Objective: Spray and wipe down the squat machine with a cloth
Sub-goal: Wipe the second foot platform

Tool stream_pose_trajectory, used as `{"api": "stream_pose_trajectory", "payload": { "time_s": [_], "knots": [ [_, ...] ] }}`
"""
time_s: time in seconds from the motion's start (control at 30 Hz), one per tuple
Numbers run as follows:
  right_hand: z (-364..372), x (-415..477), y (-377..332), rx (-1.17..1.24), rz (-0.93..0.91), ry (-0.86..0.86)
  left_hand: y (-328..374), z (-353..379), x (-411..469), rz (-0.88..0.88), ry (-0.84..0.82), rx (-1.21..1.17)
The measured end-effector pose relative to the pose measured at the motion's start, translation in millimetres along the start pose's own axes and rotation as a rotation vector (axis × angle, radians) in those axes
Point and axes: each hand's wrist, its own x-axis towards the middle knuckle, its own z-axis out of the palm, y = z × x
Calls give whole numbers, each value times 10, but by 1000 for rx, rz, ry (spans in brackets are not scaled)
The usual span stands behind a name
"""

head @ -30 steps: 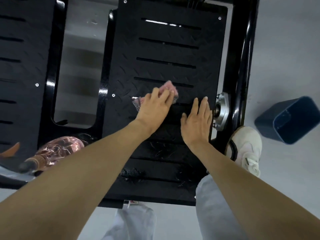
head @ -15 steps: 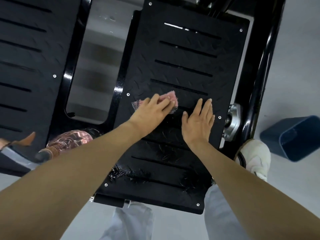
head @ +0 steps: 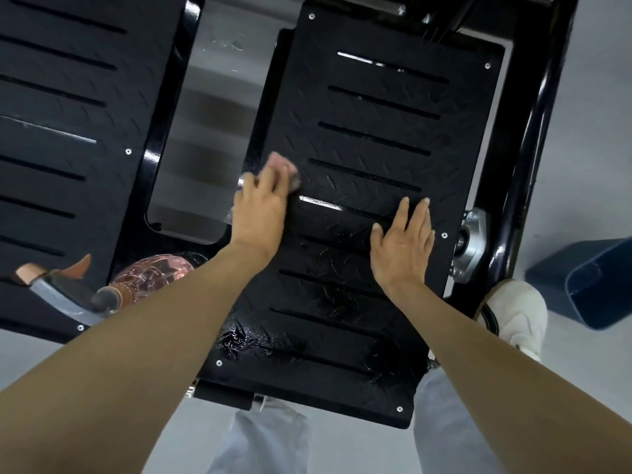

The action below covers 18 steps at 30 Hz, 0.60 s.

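Fingers (head: 273,181) of left hand (head: 260,217) lie extended, slightly blurred, pressing crumpled pink cloth (head: 284,165) onto black slotted tread-plate footplate (head: 376,112), at its 9 o'clock edge. Right hand (head: 403,244) rests flat, fingers straight, at the plate's 3 o'clock side. Clear pink spray bottle (head: 150,273) lies at 8 o'clock.

The left hand (head: 261,213), pressing the pink cloth (head: 282,165), has slid left across the black foot plate (head: 376,131), from just beside the right hand (head: 403,244) to the plate's left edge. The hands now lie well apart, baring a glinting slot (head: 319,202) between them.
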Motion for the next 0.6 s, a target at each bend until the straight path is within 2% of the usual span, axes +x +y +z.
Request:
{"api": "stream_pose_trajectory", "payload": {
  "time_s": [0.07, 0.13, 0.3, 0.6],
  "knots": [
    [-1, -8, -9, 0, -10, -2, 2, -22, 78, -201, 18, -101],
    [9, -22, -22, -13, -32, -5, 36, -12, 87, -261, 17, -154],
    [-19, -32, -122, -51, -124, -12, -32, -8, -69, -198, 12, -135],
    [-116, 144, -326, -27, -162, -24, -39, -304, 669, -154, -17, -133]
  ]
}}
